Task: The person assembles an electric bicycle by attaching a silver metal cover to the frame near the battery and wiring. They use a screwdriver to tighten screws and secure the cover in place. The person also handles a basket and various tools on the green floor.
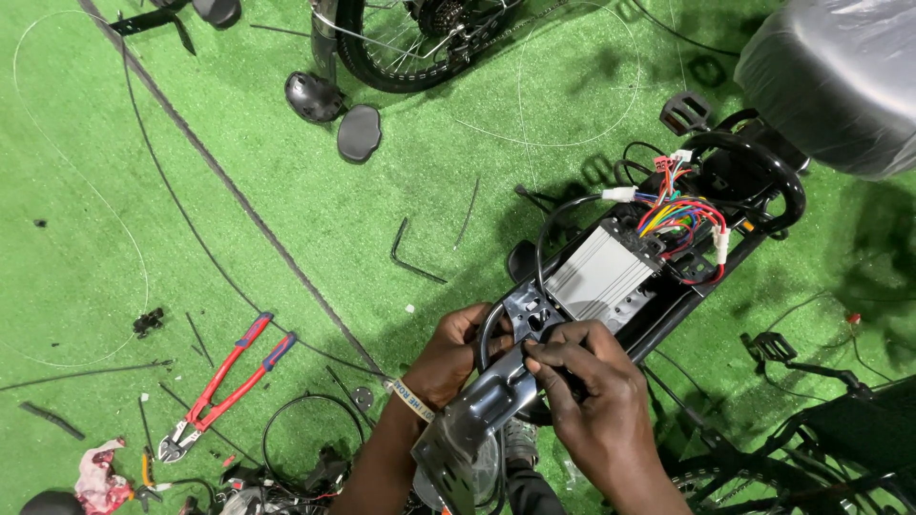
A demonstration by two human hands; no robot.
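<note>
Mid-assembly by the look of it: silver controller box point(599, 277) already sits in the black frame point(754, 205), coloured wires point(679, 215) loose and unplugged, grey metal bracket point(477, 420) not yet fixed. Left hand point(448, 358) is closed on the bracket's upper end with a cable loop, wrist bent inward. Right hand point(596, 391) arches over, fingertips pinched together on the bracket edge near the box. Red bolt cutters point(229, 377) lie on green turf point(143, 191), lower left.

bolt cutters point(227, 383) left of hands point(534, 372) — controller box point(599, 278) behind them, wheel point(410, 43) farthest
</note>
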